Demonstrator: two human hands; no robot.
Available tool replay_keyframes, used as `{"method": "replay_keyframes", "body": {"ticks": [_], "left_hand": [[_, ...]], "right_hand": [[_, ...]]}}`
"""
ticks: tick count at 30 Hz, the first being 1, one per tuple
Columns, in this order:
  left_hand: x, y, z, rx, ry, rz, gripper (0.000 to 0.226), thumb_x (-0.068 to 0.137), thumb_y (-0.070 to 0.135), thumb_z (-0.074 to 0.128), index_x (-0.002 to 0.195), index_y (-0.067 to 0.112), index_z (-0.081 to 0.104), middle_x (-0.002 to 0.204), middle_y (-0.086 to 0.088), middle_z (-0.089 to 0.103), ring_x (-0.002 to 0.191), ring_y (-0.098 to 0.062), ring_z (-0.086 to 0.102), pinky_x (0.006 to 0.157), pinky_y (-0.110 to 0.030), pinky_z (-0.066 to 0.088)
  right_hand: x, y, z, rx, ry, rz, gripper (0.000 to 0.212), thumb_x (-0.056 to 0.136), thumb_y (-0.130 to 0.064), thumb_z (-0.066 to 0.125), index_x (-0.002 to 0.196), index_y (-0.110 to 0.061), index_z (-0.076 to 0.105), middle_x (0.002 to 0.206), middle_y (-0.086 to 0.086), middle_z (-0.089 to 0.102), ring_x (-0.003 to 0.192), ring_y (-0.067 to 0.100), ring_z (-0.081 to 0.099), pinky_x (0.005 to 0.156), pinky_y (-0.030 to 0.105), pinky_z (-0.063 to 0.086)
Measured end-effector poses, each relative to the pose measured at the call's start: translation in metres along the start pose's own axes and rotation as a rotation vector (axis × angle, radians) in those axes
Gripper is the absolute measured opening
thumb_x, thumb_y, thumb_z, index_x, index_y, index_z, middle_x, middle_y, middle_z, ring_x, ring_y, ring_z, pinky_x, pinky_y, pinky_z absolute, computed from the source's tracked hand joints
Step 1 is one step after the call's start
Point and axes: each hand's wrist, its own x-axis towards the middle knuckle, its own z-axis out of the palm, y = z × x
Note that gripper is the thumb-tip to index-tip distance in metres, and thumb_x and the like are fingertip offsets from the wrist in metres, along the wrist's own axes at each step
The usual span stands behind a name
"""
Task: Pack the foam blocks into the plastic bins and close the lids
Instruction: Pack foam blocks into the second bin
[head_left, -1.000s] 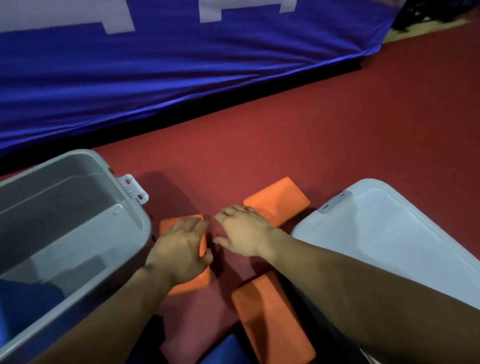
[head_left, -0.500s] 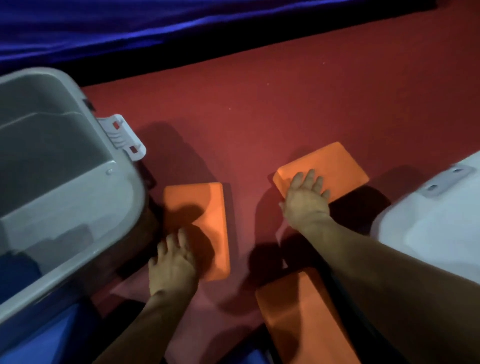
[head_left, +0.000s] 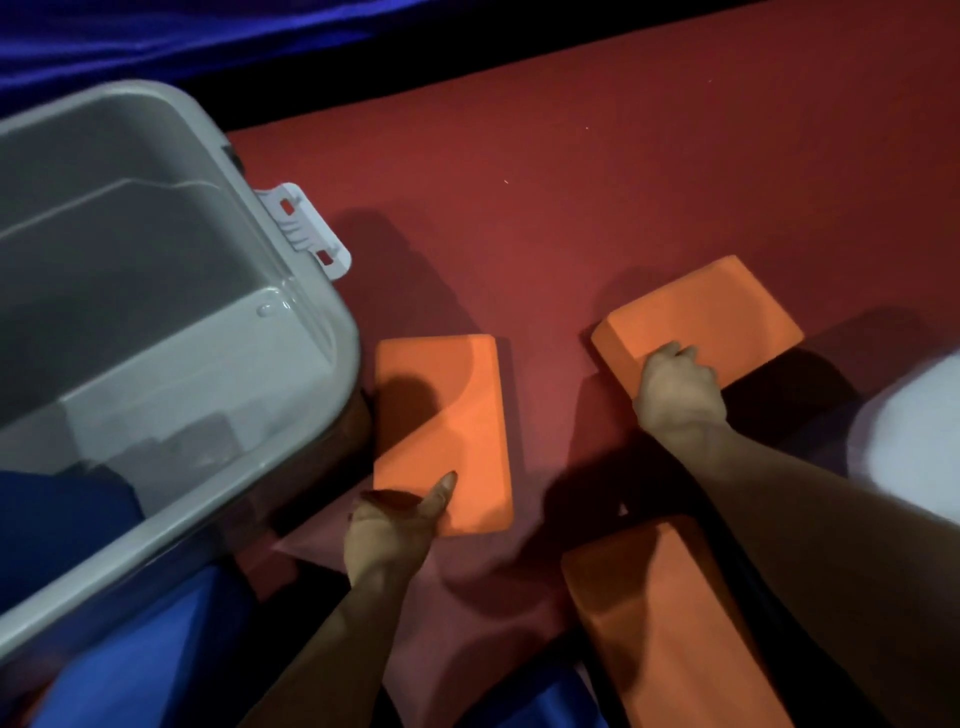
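Note:
Three orange foam blocks lie on the red floor. My left hand (head_left: 387, 530) grips the near end of the left block (head_left: 447, 415), thumb on top. The near edge of the right block (head_left: 711, 317) is gripped by my right hand (head_left: 675, 392), fingers curled over its top. A third orange block (head_left: 660, 623) lies under my right forearm. An open grey plastic bin (head_left: 311, 312) stands at the left, with something blue inside at its near end.
A white latch (head_left: 306, 228) sticks out from the bin's rim. A white lid (head_left: 914, 431) lies at the right edge. Blue foam (head_left: 156, 660) lies near me at the bottom. A blue mat (head_left: 156, 31) runs along the back.
Both hands went from lying flat on the blocks to curling round their near ends. The view has shifted slightly, and the bin sits a little further right in it.

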Motion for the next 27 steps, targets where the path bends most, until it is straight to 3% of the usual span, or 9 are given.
{"method": "replay_keyframes", "body": {"ticks": [2,4,10,13,14,16,20,24,27], "left_hand": [[-0.001,0.001,-0.002,-0.04,-0.037,-0.041,0.107,0.047,0.088,0.07,0.108,0.001,0.069,0.115,-0.017,0.069,0.114,-0.029,0.064,0.097,-0.038,0.05],[-0.011,0.002,-0.005,-0.126,-0.071,-0.067,0.107,0.055,0.074,0.08,0.128,0.0,0.06,0.131,-0.016,0.063,0.124,-0.029,0.058,0.106,-0.038,0.045],[-0.06,0.022,-0.031,-0.102,-0.133,-0.085,0.112,0.059,0.088,0.062,0.127,-0.001,0.061,0.132,-0.021,0.06,0.126,-0.035,0.056,0.106,-0.036,0.043],[-0.091,0.035,-0.05,-0.184,-0.187,-0.034,0.086,0.061,0.069,0.078,0.114,0.003,0.068,0.115,-0.015,0.07,0.106,-0.029,0.067,0.088,-0.039,0.057],[-0.099,0.036,-0.052,-0.194,-0.201,-0.001,0.08,0.058,0.065,0.081,0.11,0.005,0.069,0.11,-0.011,0.073,0.098,-0.026,0.07,0.081,-0.039,0.06],[-0.118,0.038,-0.058,-0.159,-0.183,0.046,0.094,0.048,0.068,0.081,0.116,0.007,0.066,0.116,-0.007,0.072,0.103,-0.022,0.07,0.087,-0.033,0.056],[-0.142,0.044,-0.071,-0.068,-0.07,0.035,0.093,0.07,0.067,0.073,0.132,0.0,0.057,0.134,-0.017,0.061,0.128,-0.03,0.056,0.104,-0.031,0.044],[-0.139,0.049,-0.075,-0.057,-0.115,0.024,0.118,0.047,0.09,0.057,0.123,0.0,0.065,0.119,-0.019,0.069,0.111,-0.031,0.067,0.098,-0.039,0.053],[-0.138,0.055,-0.078,-0.11,-0.094,0.021,0.104,0.07,0.084,0.053,0.129,-0.001,0.061,0.129,-0.019,0.065,0.122,-0.031,0.06,0.105,-0.034,0.046]], "right_hand": [[-0.02,-0.004,-0.007,0.001,-0.011,-0.05,0.07,0.094,-0.01,0.058,0.15,0.011,0.02,0.152,0.033,0.032,0.133,0.047,0.045,0.11,0.048,0.041],[-0.049,-0.008,-0.021,-0.016,-0.001,-0.122,0.066,0.093,-0.012,0.057,0.148,0.009,0.027,0.148,0.029,0.04,0.128,0.043,0.052,0.107,0.044,0.042],[-0.146,-0.01,-0.064,0.085,-0.109,-0.285,0.053,0.084,-0.018,0.065,0.131,-0.003,0.047,0.127,0.017,0.06,0.115,0.037,0.062,0.092,0.039,0.049],[-0.183,-0.009,-0.079,0.161,-0.17,-0.304,0.034,0.09,-0.018,0.057,0.124,-0.014,0.052,0.118,0.016,0.066,0.114,0.037,0.062,0.092,0.037,0.049],[-0.192,-0.008,-0.082,0.187,-0.191,-0.312,0.036,0.091,-0.017,0.055,0.127,-0.016,0.05,0.118,0.016,0.066,0.115,0.037,0.061,0.092,0.037,0.048],[-0.207,-0.007,-0.088,0.26,-0.235,-0.291,0.04,0.091,-0.017,0.054,0.131,-0.016,0.049,0.12,0.017,0.066,0.118,0.037,0.06,0.093,0.036,0.048],[-0.213,0.0,-0.093,0.559,-0.335,-0.215,0.06,0.088,-0.038,0.067,0.141,-0.016,0.048,0.134,0.011,0.062,0.128,0.029,0.055,0.103,0.03,0.044],[-0.21,0.008,-0.086,0.628,-0.374,-0.14,0.075,0.084,-0.048,0.073,0.14,-0.015,0.036,0.132,0.01,0.061,0.125,0.03,0.056,0.101,0.033,0.044],[-0.22,0.01,-0.08,0.596,-0.327,-0.114,0.075,0.088,-0.049,0.067,0.146,-0.017,0.032,0.133,0.013,0.061,0.124,0.034,0.057,0.1,0.035,0.045]]}}
